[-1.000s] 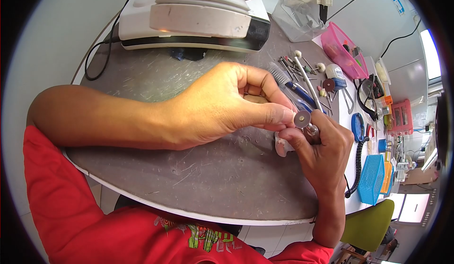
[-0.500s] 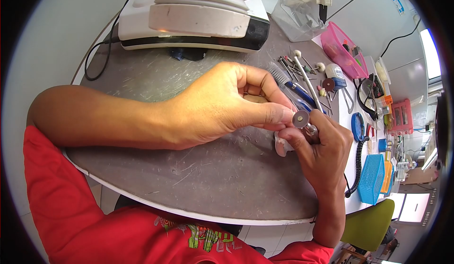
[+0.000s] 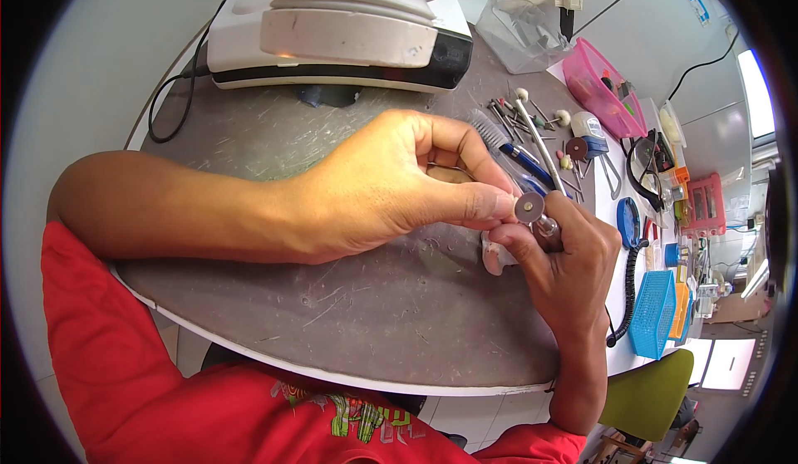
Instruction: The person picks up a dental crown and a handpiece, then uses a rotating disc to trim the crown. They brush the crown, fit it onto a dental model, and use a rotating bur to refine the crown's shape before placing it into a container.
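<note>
Thumb and fingers of my left hand are closed in a pinch over the right part of the bench. Whatever small piece they hold is covered by the fingertips, and I cannot tell its kind. Right at those fingertips is a round brownish disc with a pale centre screw. It is mounted on a metal rotary handpiece, which my right hand grips with wrapped fingers. Just below the fingertips a whitish, plaster-like piece shows, partly hidden by my right thumb.
A white machine with a ribbed hose stands at the back. Beyond my hands lie a blue-handled brush and several rotary bits. A small bottle, a pink basket and a blue basket line the right side.
</note>
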The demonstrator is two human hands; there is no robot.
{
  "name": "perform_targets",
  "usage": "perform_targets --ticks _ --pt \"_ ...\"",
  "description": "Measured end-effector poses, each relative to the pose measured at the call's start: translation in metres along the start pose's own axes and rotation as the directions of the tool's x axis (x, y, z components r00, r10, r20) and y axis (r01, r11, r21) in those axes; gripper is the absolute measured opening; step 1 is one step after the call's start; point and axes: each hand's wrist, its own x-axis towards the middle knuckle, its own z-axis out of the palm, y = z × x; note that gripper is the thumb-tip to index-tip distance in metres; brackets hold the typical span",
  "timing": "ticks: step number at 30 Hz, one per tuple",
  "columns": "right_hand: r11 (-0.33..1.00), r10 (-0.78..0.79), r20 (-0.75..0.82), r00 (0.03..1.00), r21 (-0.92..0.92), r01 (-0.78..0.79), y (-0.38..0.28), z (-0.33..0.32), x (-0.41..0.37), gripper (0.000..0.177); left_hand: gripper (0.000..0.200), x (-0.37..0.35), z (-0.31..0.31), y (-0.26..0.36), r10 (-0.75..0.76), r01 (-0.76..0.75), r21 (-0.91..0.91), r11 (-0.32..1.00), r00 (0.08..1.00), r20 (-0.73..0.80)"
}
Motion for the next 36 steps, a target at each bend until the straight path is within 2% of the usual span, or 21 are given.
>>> perform_targets --ticks 20,23,25,29,32,34,35,36 --pt "1.0 0.001 0.025 1.0 0.004 -0.001 0.002 -0.001 -0.001 0.042 0.011 0.0 0.0 0.0 0.007 -0.006 -0.023 1.0 1.0 0.021" --pt "0.999 0.012 -0.016 1.0 0.051 -0.011 0.002 -0.001 -0.001 0.04 0.011 0.0 0.0 0.0 0.01 -0.01 -0.018 1.0 1.0 0.027" --pt "0.997 0.074 -0.014 0.997 -0.008 -0.075 -0.001 -0.006 0.0 0.051 0.011 0.0 0.0 0.0 0.011 -0.011 -0.015 1.0 0.999 0.033" --pt "0.998 0.06 -0.065 0.996 -0.01 -0.061 0.003 -0.011 0.002 0.051 0.01 0.0 0.0 0.0 0.004 -0.004 0.028 1.0 1.0 0.01" --pt "0.991 0.137 -0.093 0.986 0.011 -0.137 0.008 -0.015 0.003 0.049 0.01 0.0 0.0 0.0 0.01 -0.01 0.022 1.0 1.0 0.011" --pt "0.947 0.32 -0.124 0.939 0.035 -0.318 0.011 -0.018 0.006 0.046 0.009 0.0 0.0 0.001 0.012 -0.012 0.012 1.0 1.0 0.019" --pt "0.944 0.33 -0.117 0.937 0.015 -0.331 0.016 -0.02 0.006 0.031 0.01 0.0 0.0 0.001 0.012 -0.013 0.018 1.0 1.0 0.014" --pt "0.942 0.334 -0.123 0.935 0.016 -0.335 0.023 -0.02 0.005 0.031 0.01 0.001 -0.001 0.001 0.012 -0.013 0.024 1.0 1.0 0.01"
